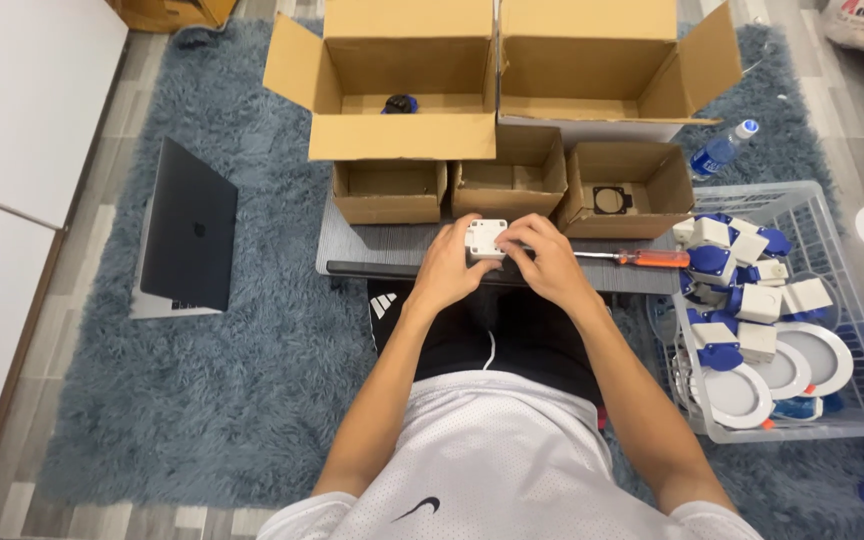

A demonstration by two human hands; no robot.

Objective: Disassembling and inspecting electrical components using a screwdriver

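White socket box [486, 238] between both hands [497, 262]

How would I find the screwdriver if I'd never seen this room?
Start at the grey board over the person's lap, below the small cardboard boxes. Just beside the right hand lies the screwdriver, pointing toward it. It alone has an orange handle and thin metal shaft.

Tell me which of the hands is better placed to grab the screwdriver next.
Probably right: the right hand sits beside the orange-handled screwdriver, whose shaft points at it. The left hand is farther off, both gripping the white box.
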